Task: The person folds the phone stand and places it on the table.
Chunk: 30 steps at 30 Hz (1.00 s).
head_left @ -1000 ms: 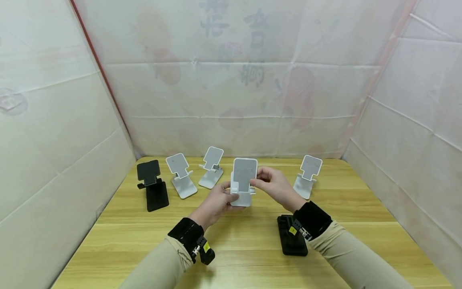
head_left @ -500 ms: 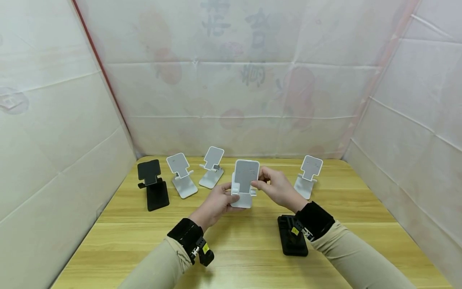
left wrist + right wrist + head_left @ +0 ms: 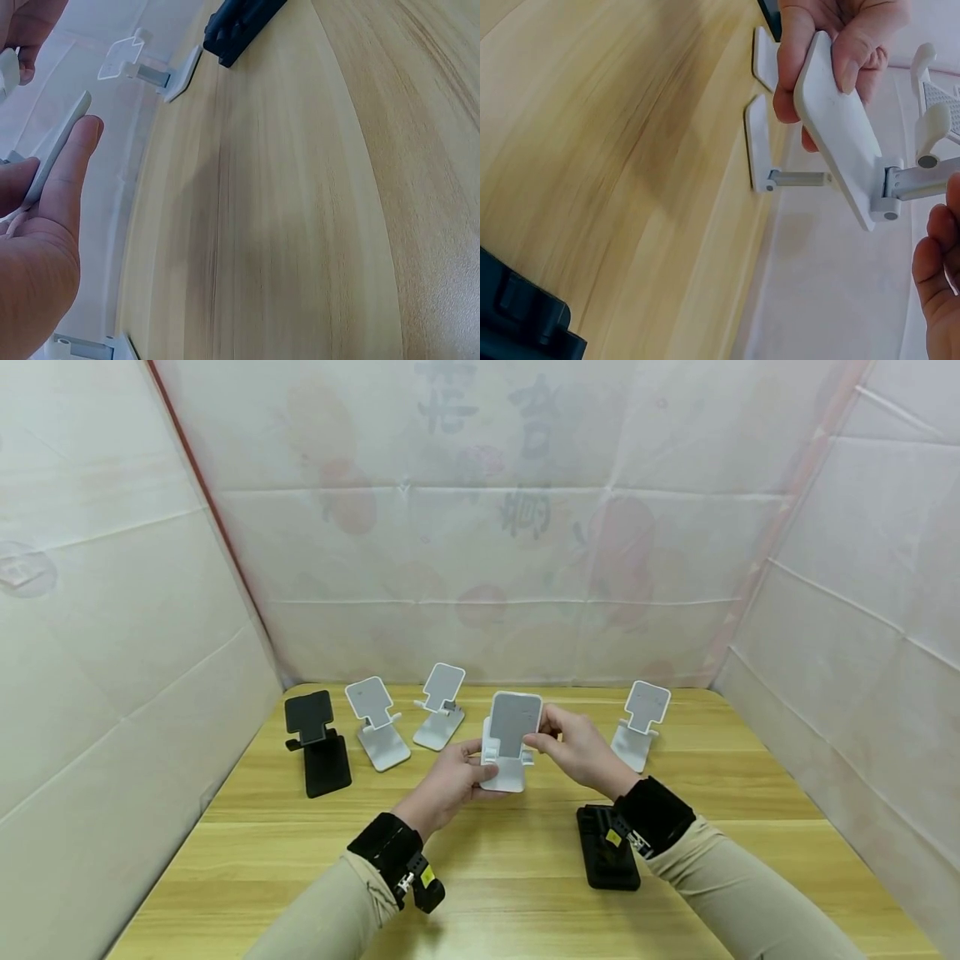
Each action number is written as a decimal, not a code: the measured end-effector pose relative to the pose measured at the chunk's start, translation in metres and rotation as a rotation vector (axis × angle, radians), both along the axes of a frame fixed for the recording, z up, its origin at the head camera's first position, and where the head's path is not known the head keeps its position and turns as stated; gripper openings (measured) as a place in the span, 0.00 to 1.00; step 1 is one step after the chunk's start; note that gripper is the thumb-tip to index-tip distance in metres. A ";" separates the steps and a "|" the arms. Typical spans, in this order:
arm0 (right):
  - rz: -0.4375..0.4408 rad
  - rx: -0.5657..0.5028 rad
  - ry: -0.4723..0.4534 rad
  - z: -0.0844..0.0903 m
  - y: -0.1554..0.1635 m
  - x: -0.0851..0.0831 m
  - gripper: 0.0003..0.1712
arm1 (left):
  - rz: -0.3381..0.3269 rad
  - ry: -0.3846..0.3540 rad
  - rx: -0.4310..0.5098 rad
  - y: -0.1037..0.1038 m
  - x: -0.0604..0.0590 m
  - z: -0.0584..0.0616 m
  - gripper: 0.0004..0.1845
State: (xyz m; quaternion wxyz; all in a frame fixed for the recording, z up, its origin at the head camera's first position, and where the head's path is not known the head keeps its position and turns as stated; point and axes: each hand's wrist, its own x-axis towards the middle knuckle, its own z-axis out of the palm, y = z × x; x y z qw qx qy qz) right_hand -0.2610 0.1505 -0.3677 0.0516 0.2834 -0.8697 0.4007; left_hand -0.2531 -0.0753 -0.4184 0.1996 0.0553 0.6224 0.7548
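In the head view a white phone stand (image 3: 516,722) with a grey pad is held up above the middle of the table. My left hand (image 3: 450,777) grips its base from the left, thumb in front and fingers behind. On the other side, my right hand (image 3: 576,747) pinches the right edge of the upper plate, thumb on the front. The right wrist view shows the flat base (image 3: 844,124) between the left thumb and fingers, with a hinged support arm (image 3: 922,180) rising from it. A folded black phone stand (image 3: 603,864) lies below the right wrist, partly covered by it.
Unfolded stands stand along the back: a black one (image 3: 315,743) at far left, two white ones (image 3: 378,727) (image 3: 441,710) beside it, and another white one (image 3: 641,722) behind the right hand. Cloth walls (image 3: 480,543) enclose the wooden table (image 3: 495,893) on the back and sides.
The upper plate of the held stand has shifted slightly right and tilted relative to its base, with the right hand moving along with it. The left hand keeps its grip, nearly still.
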 end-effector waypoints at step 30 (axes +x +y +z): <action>0.045 0.139 0.576 -0.015 -0.003 -0.014 0.12 | -0.028 -0.005 0.072 0.004 0.006 -0.009 0.29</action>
